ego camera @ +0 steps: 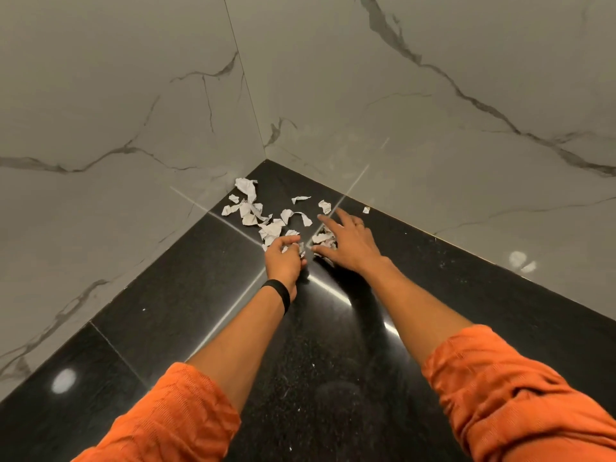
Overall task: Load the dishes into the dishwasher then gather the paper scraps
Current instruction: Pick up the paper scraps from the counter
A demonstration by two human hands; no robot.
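Grey marble-veined walls (133,111), two of them, meet in a corner over a black polished surface (200,311). Two orange sleeves (173,411) reach toward it. The left hand (283,258) curls its fingers round a clump of paper scraps (271,228); the right hand (350,241) lies spread, fingers straight, over more pieces. Beyond both hands, toward the corner, roughly a dozen loose scraps lie scattered; those under the hands cannot be counted. One black wristband (278,293) circles the left wrist. One tiny scrap (366,210) sits apart beside the right wall.
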